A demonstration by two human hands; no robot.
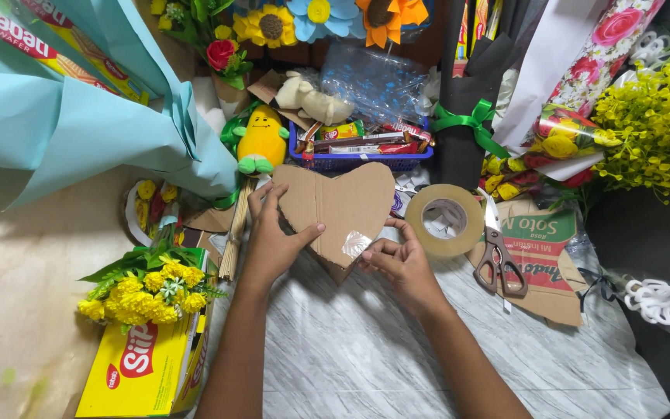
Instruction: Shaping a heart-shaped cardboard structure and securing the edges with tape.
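The left hand clamps the cardboard heart steady while the right hand pinches clear tape onto its lower edge; the tape roll waits at three o'clock.

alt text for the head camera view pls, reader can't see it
Two hands, left hand and right hand, hold a cardboard heart, the right pressing clear tape onto it. A tape roll and scissors lie to the right.
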